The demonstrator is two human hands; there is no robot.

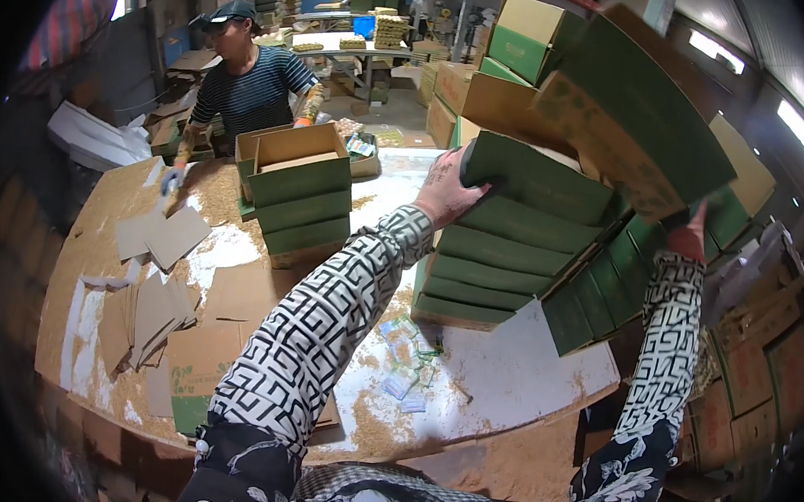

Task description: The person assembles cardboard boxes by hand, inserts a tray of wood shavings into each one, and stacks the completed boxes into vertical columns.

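My left hand (453, 187) grips the left corner of the top green cardboard box (533, 178) in a nested stack, its thumb lying across the front side. Some of its fingers are hidden behind the cardboard. My right hand (688, 236) is closed on the lower corner of another box, a tilted green and brown cardboard box (650, 110) raised above the right side of the stack. That hand is partly hidden by the box and slightly blurred. Patterned sleeves cover both my forearms.
Across the white table (562, 363), a person (255, 87) reaches toward flat cardboard sheets (165, 234) beside a second box stack (303, 197). Small packets (408, 359) lie before my stack. More green boxes (595, 292) stand close on the right. Sawdust-like bits cover parts of the table.
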